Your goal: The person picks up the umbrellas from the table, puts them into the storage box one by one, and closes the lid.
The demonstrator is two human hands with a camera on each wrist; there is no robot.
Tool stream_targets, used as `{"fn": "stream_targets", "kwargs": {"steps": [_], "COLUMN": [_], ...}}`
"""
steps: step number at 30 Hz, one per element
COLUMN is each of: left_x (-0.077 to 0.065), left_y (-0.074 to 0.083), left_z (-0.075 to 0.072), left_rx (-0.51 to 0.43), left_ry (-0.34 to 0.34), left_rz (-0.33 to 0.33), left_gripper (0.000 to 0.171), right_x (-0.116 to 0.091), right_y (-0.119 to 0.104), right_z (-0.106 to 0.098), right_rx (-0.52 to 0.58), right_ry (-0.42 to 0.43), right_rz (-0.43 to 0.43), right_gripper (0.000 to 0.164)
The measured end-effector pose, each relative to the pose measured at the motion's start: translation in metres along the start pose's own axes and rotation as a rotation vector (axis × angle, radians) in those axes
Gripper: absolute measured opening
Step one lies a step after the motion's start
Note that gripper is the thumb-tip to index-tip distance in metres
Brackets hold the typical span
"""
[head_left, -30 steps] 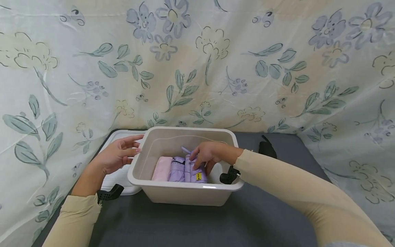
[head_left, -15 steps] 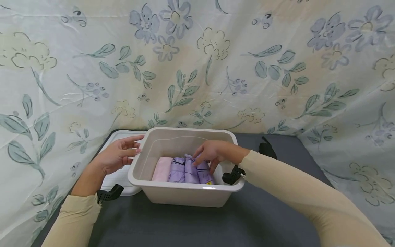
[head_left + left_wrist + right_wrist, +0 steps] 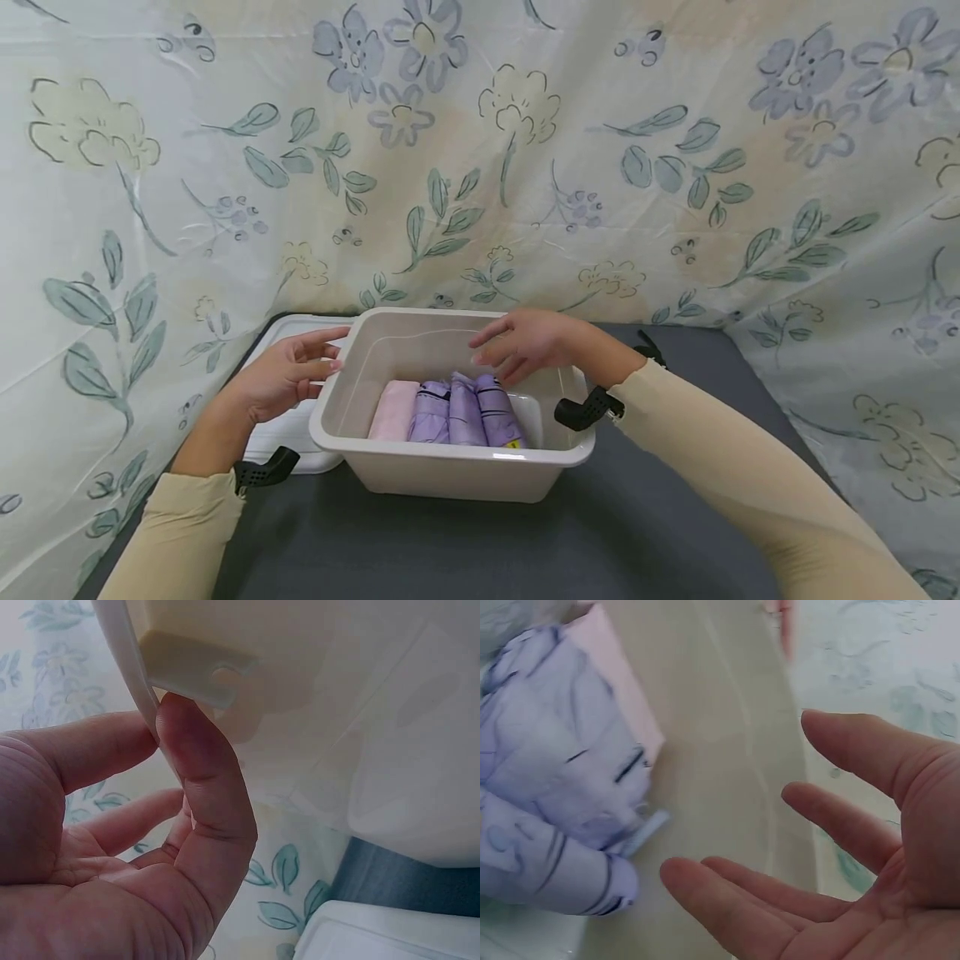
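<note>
A cream plastic storage bin stands on the dark tabletop. In it, side by side, lie a pink folded cloth and three purple fabric rolls; the rightmost roll has dark bands and a yellow label. Their exact kind is unclear. My left hand pinches the bin's left rim, thumb and fingertips against its edge in the left wrist view. My right hand hovers over the bin's back right part, fingers spread and holding nothing. In the right wrist view the banded purple roll lies apart from the fingertips.
Behind the bin's left side lies a white lid. A black object lies at the back right, partly hidden by the right arm. A floral curtain hangs behind the table.
My right hand has let go of the rightmost purple roll and risen up and away from it. That roll now lies beside the others. My left hand stays at the rim.
</note>
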State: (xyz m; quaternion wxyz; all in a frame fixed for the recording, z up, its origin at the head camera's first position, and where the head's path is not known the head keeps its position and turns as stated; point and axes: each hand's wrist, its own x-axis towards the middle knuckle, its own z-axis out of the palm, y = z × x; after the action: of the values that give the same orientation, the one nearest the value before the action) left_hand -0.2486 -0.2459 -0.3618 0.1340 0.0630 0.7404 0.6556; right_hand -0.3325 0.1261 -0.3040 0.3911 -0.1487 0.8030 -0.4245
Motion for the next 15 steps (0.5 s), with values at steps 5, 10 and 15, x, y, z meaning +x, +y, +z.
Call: {"fn": "stream_targets", "kwargs": {"steps": [5, 10, 15], "left_x": [0.0, -0.001, 0.001], "left_y": [0.003, 0.004, 0.004], "left_z": [0.003, 0.005, 0.007], "left_rx": [-0.004, -0.009, -0.009], "left_ry": [0.0, 0.005, 0.015], "left_rz": [0.0, -0.006, -0.009], "left_gripper": [0.072, 0.072, 0.071], "right_x": [-0.013, -0.026, -0.037], "right_y": [0.004, 0.012, 0.021], "right_z": [-0.015, -0.025, -0.033], "right_rx": [0.049, 0.083, 0.151], "right_ry": [0.025, 0.041, 0.07], "right_rz": [-0.082, -0.166, -0.239], "right_gripper": [0.052, 0.056, 0.056]}}
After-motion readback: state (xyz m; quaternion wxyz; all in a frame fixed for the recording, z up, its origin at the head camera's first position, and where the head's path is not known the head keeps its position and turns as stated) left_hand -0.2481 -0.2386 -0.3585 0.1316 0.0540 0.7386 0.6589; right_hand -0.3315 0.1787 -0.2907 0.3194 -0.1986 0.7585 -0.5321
